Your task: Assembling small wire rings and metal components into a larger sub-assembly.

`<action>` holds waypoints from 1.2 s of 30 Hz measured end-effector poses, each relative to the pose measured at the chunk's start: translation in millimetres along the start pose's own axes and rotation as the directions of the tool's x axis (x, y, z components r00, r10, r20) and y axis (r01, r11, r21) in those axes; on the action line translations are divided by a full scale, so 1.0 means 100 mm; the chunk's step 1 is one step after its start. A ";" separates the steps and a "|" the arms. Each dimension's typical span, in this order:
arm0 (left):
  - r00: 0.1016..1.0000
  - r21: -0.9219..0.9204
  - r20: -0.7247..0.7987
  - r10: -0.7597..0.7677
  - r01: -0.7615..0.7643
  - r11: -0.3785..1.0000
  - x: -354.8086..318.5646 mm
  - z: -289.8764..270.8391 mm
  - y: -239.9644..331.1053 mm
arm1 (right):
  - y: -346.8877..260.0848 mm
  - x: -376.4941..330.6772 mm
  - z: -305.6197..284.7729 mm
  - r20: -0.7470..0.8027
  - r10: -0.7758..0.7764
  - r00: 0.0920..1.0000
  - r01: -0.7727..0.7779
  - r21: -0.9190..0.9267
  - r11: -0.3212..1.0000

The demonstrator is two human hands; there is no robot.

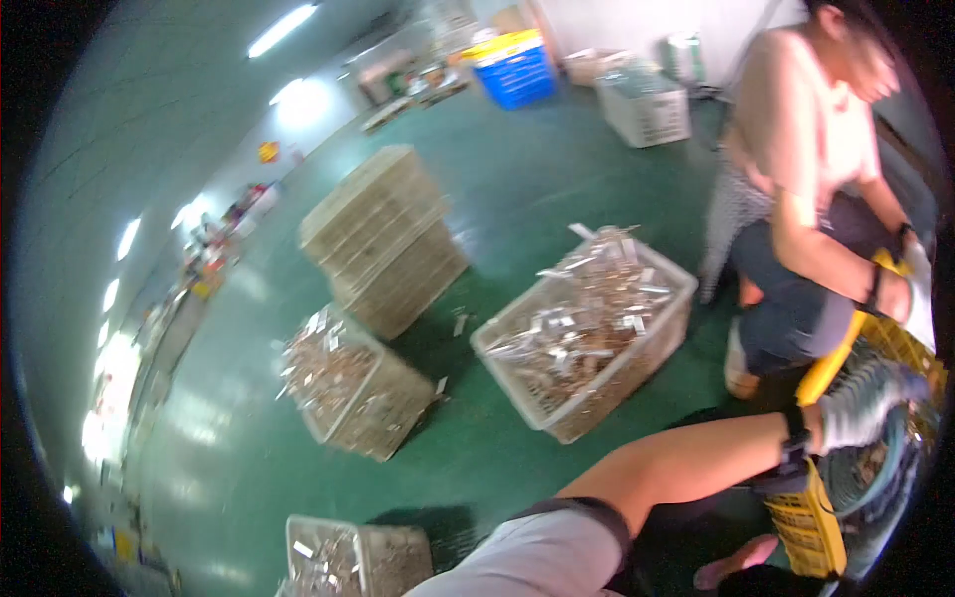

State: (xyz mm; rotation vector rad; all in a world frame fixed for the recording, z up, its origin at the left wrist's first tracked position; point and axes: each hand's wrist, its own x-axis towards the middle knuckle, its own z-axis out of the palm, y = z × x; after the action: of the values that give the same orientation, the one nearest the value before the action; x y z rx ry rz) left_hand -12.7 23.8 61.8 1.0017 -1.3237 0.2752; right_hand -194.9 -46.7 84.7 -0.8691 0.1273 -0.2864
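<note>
My left forearm, with a dark band at the wrist, reaches to the right side of the view. My left hand (pixel 858 406) wears a pale knitted glove with bluish fingertips. It is over a yellow plastic crate (pixel 808 517), close to a teal curved rim (pixel 883 488) that may be a basin. Blur at the fingers hides whether they grip anything. My right hand does not show. Across from me, a crouching person in a light pink top (pixel 796 109) has a white-gloved hand (pixel 917 298) at a yellow basket (pixel 895 343).
A pale crate (pixel 557 423) heaped with thin metal-looking scraps stands mid-floor. Two more filled crates (pixel 373 418) (pixel 393 557) are left of it, near stacked crates (pixel 383 239). Farther back are a blue bin (pixel 515 80) and a white basket (pixel 647 114). Loose scraps lie on the green floor.
</note>
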 end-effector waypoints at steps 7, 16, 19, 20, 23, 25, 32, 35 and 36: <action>0.868 0.043 0.367 -0.333 0.342 0.939 0.03 -0.62 0.21 | 0.22 0.53 0.10 0.149 -0.345 0.927 0.280 -0.886 0.371; 0.797 -0.275 0.195 -0.571 0.603 0.749 -0.04 -0.49 0.12 | 0.07 0.27 -0.01 -0.146 -0.044 0.988 -0.022 -0.421 0.907; 0.708 -0.254 0.262 -0.656 0.706 0.661 -0.06 -0.54 0.04 | 0.11 0.31 -0.12 -0.124 -0.005 0.992 -0.048 -0.421 0.906; 0.708 -0.296 0.283 -0.647 0.706 0.643 -0.07 -0.54 0.01 | 0.15 0.34 -0.10 -0.130 -0.079 0.988 0.022 -0.391 0.920; 0.705 -0.279 0.316 -0.635 0.709 0.648 -0.08 -0.53 -0.03 | 0.11 0.30 -0.01 -0.032 -0.087 0.996 0.069 -0.377 0.924; 0.674 -0.290 0.345 -0.653 0.739 0.608 -0.11 -0.51 -0.08 | 0.16 0.31 -0.04 -0.005 -0.082 0.997 0.071 -0.454 0.888; 0.767 -0.007 0.346 -0.541 0.579 0.816 -0.09 -0.56 -0.04 | 0.11 0.26 0.16 -0.257 0.040 0.966 -0.159 -0.462 0.872; 0.822 0.083 0.366 -0.436 0.438 0.895 -0.06 -0.57 -0.01 | 0.21 0.34 0.04 -0.142 -0.020 0.990 -0.022 -0.288 0.957; 0.833 0.063 0.357 -0.423 0.430 0.901 -0.05 -0.58 0.00 | 0.21 0.34 0.04 -0.139 -0.017 0.990 -0.024 -0.288 0.957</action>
State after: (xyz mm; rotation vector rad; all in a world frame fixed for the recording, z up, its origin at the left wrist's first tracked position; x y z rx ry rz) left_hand 24.8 67.9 61.7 1.3461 -1.3821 -0.2807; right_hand -157.3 -40.9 71.3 -1.1389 0.3071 -0.3307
